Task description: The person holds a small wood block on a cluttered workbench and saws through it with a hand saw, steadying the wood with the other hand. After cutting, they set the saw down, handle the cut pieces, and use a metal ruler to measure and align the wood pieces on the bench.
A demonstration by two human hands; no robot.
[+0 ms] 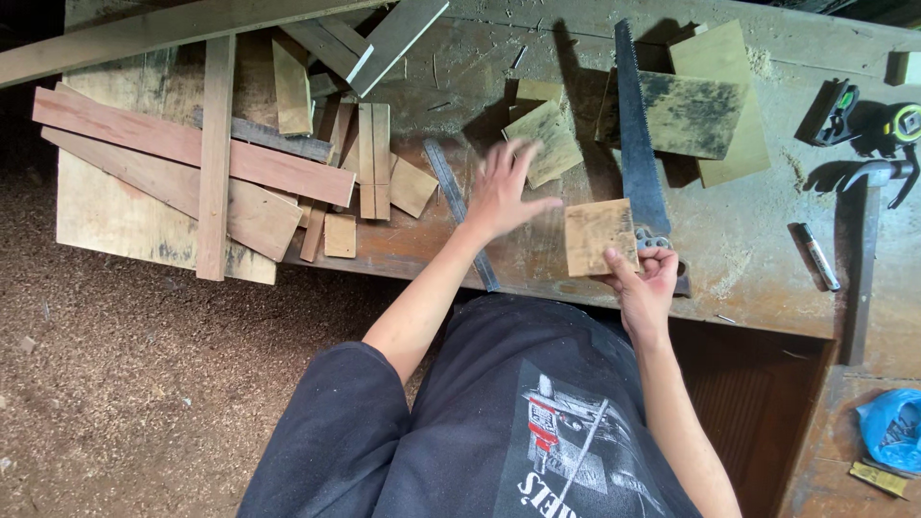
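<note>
My right hand grips a small square wood block at its lower right corner, near the front edge of the workbench. A hand saw lies just right of the block, blade pointing away, its handle under my right fingers. My left hand hovers open with fingers spread, left of the block and beside a grey metal ruler. Two pale offcuts lie just beyond my left hand.
Scrap boards and reddish planks pile at the left of the bench. A dark-stained board, a tape measure, a hammer and a marker lie at the right. Sawdust covers the floor. A blue bag sits lower right.
</note>
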